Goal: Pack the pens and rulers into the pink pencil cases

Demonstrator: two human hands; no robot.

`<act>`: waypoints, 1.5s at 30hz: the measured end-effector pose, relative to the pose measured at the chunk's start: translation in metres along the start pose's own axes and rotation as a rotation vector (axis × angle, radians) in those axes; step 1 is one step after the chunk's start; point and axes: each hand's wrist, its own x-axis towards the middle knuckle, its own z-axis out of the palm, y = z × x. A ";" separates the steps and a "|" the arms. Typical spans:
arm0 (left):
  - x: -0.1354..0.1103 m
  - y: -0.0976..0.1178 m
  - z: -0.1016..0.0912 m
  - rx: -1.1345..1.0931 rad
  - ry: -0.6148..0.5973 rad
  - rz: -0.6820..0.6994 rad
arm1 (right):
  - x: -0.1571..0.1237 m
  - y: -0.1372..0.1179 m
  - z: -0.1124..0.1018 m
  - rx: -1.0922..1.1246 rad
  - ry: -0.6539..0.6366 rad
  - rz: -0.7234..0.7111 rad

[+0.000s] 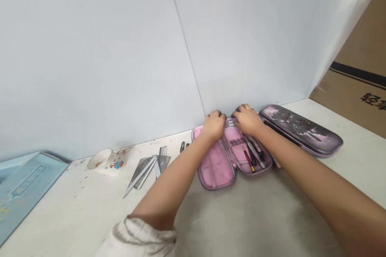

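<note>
A pink pencil case [216, 170] lies spread open on the table, close to the wall. My left hand [214, 125] is bent over the far edge of its left half, gripping there. At the far edge of the right half, my right hand [247, 120] also grips the case with curled fingers; some fingertips are hidden. Inside the right half lie a dark red pencil [249, 159] and several pens. To the right rests a second, closed dark pencil case [301, 128] with a bear figure on its lid, partly behind my right forearm.
Left of my left forearm are set squares and rulers [147, 170], with dark pens [182, 147] partly hidden beside it. A paper cup [105, 161] lies tipped near the wall. A light blue box [33, 186] sits far left; a cardboard box [356, 64] stands at right.
</note>
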 end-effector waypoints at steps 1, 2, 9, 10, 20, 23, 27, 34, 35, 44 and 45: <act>-0.005 -0.005 -0.006 -0.006 0.007 0.000 | -0.001 -0.002 -0.003 0.004 0.011 -0.001; -0.012 -0.010 -0.013 -0.017 0.011 -0.006 | -0.003 -0.005 -0.006 0.010 0.021 -0.007; -0.109 -0.042 -0.051 -0.054 -0.036 -0.056 | -0.027 -0.073 -0.032 0.082 0.087 -0.170; -0.128 -0.043 -0.051 -0.034 -0.035 -0.057 | -0.032 -0.087 -0.034 0.091 0.091 -0.193; -0.229 -0.019 -0.027 -0.021 -0.056 -0.138 | -0.084 -0.172 -0.029 0.174 0.077 -0.284; -0.233 -0.021 -0.032 -0.333 0.013 -0.272 | -0.102 -0.172 -0.024 0.299 0.165 -0.203; -0.231 -0.010 -0.038 -0.877 0.003 -0.385 | -0.127 -0.168 -0.018 0.568 0.275 -0.077; -0.194 0.040 -0.040 -1.364 0.011 -0.320 | -0.146 -0.138 -0.020 0.668 0.416 0.022; -0.185 0.047 -0.041 -1.300 0.021 -0.298 | -0.146 -0.127 -0.020 0.661 0.434 0.046; -0.123 0.093 -0.026 -0.390 -0.065 -0.033 | -0.138 -0.041 0.001 0.287 0.390 0.448; -0.120 0.097 -0.025 -0.338 -0.089 -0.032 | -0.138 -0.039 0.004 0.256 0.355 0.479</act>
